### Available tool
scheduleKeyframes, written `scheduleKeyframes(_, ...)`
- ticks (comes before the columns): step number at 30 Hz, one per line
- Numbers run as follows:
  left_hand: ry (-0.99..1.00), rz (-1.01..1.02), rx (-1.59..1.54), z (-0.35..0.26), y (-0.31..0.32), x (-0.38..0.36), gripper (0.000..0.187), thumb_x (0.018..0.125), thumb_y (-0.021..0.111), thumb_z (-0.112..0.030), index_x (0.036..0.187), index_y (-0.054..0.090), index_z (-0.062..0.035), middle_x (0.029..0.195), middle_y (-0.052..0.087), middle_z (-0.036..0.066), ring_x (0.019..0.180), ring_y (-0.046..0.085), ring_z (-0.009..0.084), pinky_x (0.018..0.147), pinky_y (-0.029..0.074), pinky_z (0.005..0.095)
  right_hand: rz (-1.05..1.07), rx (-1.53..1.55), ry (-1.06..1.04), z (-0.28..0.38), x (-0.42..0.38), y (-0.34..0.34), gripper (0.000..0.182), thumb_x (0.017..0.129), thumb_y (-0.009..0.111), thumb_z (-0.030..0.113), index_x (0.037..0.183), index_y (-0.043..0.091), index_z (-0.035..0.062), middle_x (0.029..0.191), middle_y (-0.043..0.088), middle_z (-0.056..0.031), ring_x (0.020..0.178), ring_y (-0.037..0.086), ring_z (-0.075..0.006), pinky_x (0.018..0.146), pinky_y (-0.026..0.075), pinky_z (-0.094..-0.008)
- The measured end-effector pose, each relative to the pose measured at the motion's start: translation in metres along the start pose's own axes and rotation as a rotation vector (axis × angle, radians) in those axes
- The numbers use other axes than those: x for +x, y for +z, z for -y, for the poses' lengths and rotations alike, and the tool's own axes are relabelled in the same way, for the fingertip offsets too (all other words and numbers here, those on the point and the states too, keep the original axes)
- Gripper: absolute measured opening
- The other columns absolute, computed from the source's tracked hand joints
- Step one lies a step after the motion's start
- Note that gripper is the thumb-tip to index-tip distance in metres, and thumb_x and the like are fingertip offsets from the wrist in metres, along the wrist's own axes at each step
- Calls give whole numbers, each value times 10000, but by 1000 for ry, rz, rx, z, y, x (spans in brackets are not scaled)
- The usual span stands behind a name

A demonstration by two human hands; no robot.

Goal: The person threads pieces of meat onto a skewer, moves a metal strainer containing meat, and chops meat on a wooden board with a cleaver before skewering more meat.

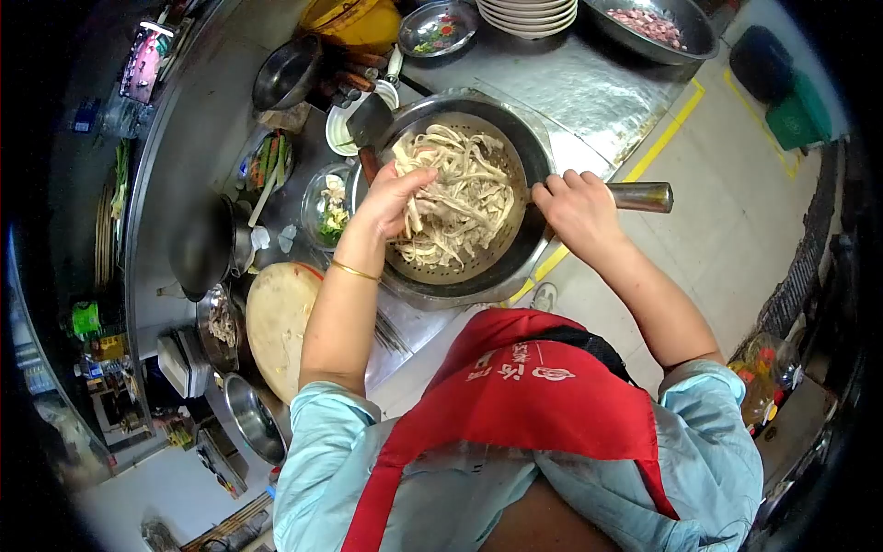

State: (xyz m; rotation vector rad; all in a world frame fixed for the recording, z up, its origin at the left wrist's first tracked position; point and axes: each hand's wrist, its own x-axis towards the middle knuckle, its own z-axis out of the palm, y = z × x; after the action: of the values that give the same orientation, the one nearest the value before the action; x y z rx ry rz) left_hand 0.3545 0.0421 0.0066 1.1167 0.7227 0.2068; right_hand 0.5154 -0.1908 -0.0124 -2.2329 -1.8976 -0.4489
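Note:
Pale strips of food (pixel 464 198) lie heaped in a perforated metal strainer (pixel 460 273), which sits inside a dark wide pan (pixel 536 156). My left hand (pixel 397 198) is at the heap's left side, its fingers closed around some of the strips. On the right, my right hand (pixel 578 212) is wrapped round the handle (pixel 644 197), near where it meets the pan. Just left of the pan stands a glass bowl (pixel 315 210) with green and pale pieces.
A round cutting board (pixel 280 322) lies at the lower left, beside a steel bowl (pixel 255 419). Stacked plates (pixel 527 17) and a basin of pink meat (pixel 651 28) stand at the back. A black wok (pixel 200 246) is at the far left.

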Motion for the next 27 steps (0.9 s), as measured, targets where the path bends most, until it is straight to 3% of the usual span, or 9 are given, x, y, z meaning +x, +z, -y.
scheduleKeyframes(5, -37, -88, -195, 12, -3, -6, 348, 852, 499, -40, 1199, 478, -25, 1028, 618, 135, 897, 625, 245, 768, 550, 377, -9, 4, -6, 0, 0, 1, 29, 701, 559, 137, 728, 557, 128, 698, 533, -10, 707, 557, -174, 622, 412, -297)
scheduleKeyframes(9, 36, -95, -127, 16, 8, -23, 313, 900, 540, -151, 1182, 473, -33, 975, 628, 106, 874, 626, 226, 747, 549, 381, -12, -24, -17, 0, -1, -1, 28, 708, 550, 129, 736, 547, 130, 713, 543, -14, 719, 568, -177, 629, 433, -298)
scheduleKeyframes(10, 132, -205, -162, 28, 6, -23, 286, 891, 575, -188, 1126, 526, -31, 954, 625, 93, 866, 625, 213, 744, 551, 380, -8, -29, 26, 4, 0, -2, 49, 714, 551, 134, 763, 554, 139, 727, 546, -14, 731, 575, -177, 640, 441, -305)
scheduleKeyframes(11, 84, -198, -213, 29, 6, -25, 194, 853, 623, -162, 1000, 627, -35, 927, 638, 59, 795, 616, 157, 698, 527, 297, -17, -4, 26, 5, 0, -1, 76, 722, 547, 134, 796, 559, 142, 747, 550, -13, 748, 577, -180, 654, 447, -317)
scheduleKeyframes(13, 161, -194, -298, 38, 8, -24, 224, 833, 654, -161, 1016, 620, -34, 900, 642, 40, 792, 601, 135, 660, 487, 267, 69, -17, 32, 10, 4, -8, 162, 704, 590, 137, 864, 575, 128, 808, 576, -19, 803, 575, -202, 710, 447, -340)
scheduleKeyframes(15, 254, -190, -411, 30, 13, -31, 197, 841, 641, -139, 1015, 581, -68, 830, 627, 33, 743, 587, 124, 615, 484, 274, 93, -7, 40, 12, 4, -10, 345, 729, 619, 128, 1073, 596, 133, 977, 616, -32, 876, 574, -212, 775, 441, -347)
scheduleKeyframes(17, 331, -173, -539, 15, 2, -47, 221, 858, 610, -125, 1066, 541, -89, 801, 610, 33, 686, 569, 127, 579, 479, 281, -138, 171, -18, 27, 9, -22, 374, 714, 640, 72, 1083, 588, 107, 1030, 603, -59, 935, 561, -242, 817, 427, -367)
scheduleKeyframes(24, 375, -201, -625, -2, -151, -181, 289, 838, 659, -194, 1065, 503, -106, 824, 596, 57, 673, 569, 132, 530, 509, 286, -189, 569, -165, 146, -8, -20, 365, 656, 651, -4, 1010, 612, 74, 1000, 602, -94, 926, 556, -273, 805, 428, -382)
scheduleKeyframes(27, 386, -531, -496, 28, -237, -240, 321, 845, 641, -197, 1129, 530, -95, 903, 612, 54, 700, 585, 149, 642, 504, 296, -135, 659, -233, 224, -1, -5, 287, 661, 665, 39, 942, 629, 84, 933, 613, -69, 876, 569, -269, 775, 437, -377)
